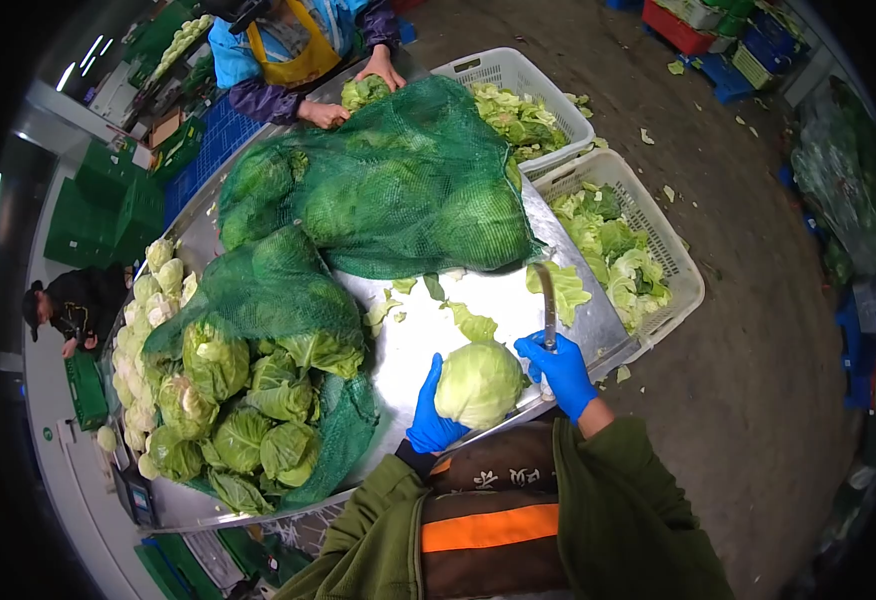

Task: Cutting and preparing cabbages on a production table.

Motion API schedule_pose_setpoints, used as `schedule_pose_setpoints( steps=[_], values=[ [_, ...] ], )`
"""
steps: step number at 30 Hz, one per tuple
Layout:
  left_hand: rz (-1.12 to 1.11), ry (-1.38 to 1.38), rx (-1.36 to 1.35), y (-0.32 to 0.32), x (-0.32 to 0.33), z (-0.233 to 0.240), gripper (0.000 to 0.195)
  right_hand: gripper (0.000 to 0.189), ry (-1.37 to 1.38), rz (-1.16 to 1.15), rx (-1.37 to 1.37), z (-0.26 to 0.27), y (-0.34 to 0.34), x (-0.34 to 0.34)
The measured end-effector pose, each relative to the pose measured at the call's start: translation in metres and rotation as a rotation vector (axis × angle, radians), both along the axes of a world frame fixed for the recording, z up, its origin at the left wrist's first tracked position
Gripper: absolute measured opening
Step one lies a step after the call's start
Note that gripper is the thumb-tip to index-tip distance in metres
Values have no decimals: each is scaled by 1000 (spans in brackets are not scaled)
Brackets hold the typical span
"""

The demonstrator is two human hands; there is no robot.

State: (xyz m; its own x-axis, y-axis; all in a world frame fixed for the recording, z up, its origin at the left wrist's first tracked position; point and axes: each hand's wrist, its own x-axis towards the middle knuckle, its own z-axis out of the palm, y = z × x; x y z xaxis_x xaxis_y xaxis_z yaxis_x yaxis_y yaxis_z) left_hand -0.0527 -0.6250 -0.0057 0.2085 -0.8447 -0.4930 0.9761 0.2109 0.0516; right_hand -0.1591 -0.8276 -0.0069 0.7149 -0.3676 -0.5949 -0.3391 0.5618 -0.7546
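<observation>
My left hand (438, 411), in a blue glove, cups a trimmed pale green cabbage head (480, 385) at the near edge of a stainless steel table (415, 367). To the right of the cabbage, my right hand (560, 369), also gloved in blue, is closed around the handle of a knife with a curved blade (549, 300), its blade pointing away from me. Loose cabbage leaves (473, 322) lie on the metal beyond the cabbage. An opened green mesh sack (273, 285) at the left spills leafy cabbages (243, 435).
A full green mesh sack of cabbages (408, 187) lies across the table. White crates (682, 289) of leaves stand along its right side. Trimmed cabbages (134, 360) are piled at the left edge. Across the table a co-worker (288, 45) handles a cabbage; another person (81, 307) stands far left.
</observation>
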Motion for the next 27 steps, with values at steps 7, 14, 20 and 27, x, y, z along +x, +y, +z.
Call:
schedule_pose_setpoints(
  steps=[7,14,20,27],
  values=[
    [-129,-153,325,-7,-8,0,90,58,-105,322,-617,-31,8,-16],
    [-210,-1831,652,-28,-10,-46,111,57,133,160,-270,-64,-18,-14],
    [-250,-1774,769,-55,8,-43,110,40,43,207,-1059,-22,-5,-39],
    [-326,-1707,839,-71,16,-44,114,53,199,477,-1413,0,-2,-32]
  ],
)
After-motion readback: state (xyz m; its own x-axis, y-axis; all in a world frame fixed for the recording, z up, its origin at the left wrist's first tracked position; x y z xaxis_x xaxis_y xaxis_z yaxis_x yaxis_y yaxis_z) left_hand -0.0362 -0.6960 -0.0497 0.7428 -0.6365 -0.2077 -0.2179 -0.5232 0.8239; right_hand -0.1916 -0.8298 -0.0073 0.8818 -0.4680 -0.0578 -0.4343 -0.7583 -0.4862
